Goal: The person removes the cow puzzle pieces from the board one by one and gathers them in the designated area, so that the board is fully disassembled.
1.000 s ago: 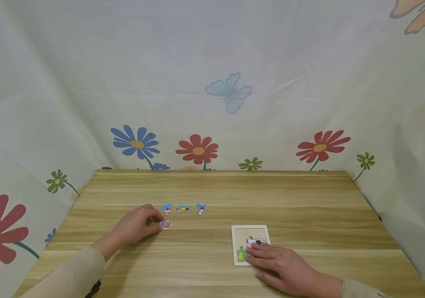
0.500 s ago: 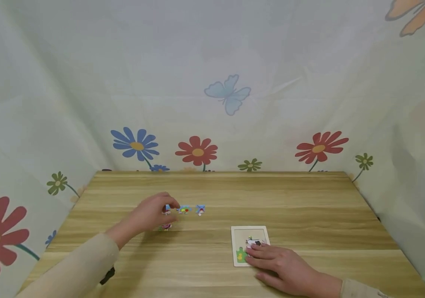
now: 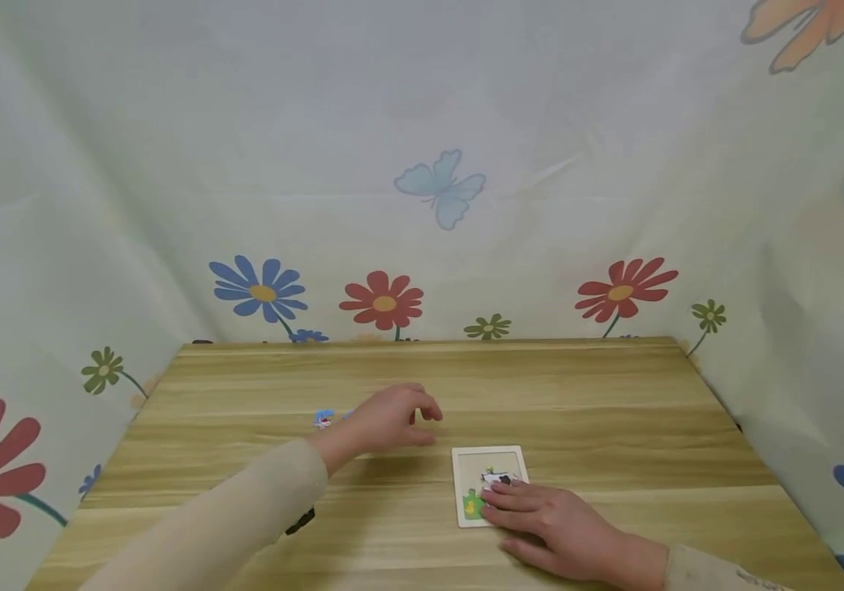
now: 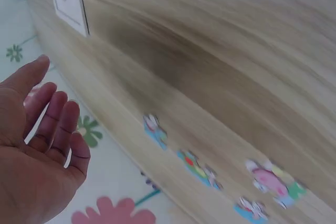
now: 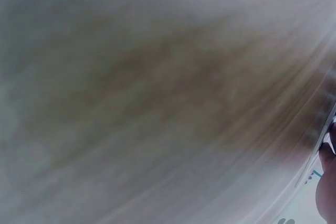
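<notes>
My left hand (image 3: 392,417) hovers above the table between the loose picture pieces and the white-edged puzzle board (image 3: 457,501). In the left wrist view the palm of this hand (image 4: 39,150) faces the camera, fingers loosely bent around nothing. Several pieces lie flat there, among them a pink one (image 4: 270,181) and a blue one with red and yellow (image 4: 198,169). My right hand (image 3: 566,529) rests palm down on the board's lower right part, partly covering a black-and-white animal picture (image 3: 497,478). A green piece (image 3: 472,505) shows at the board's lower left.
The wooden table (image 3: 614,410) meets a pale cloth backdrop (image 3: 318,148) printed with flowers and butterflies. The left sleeve (image 3: 230,517) spans the table's left front part. In the right wrist view, most of the picture is blurred wood surface.
My left hand has moved right, from beside the pink piece, across the row of pieces and towards the board, with nothing held. My right hand stays on the board. The head view has shifted slightly.
</notes>
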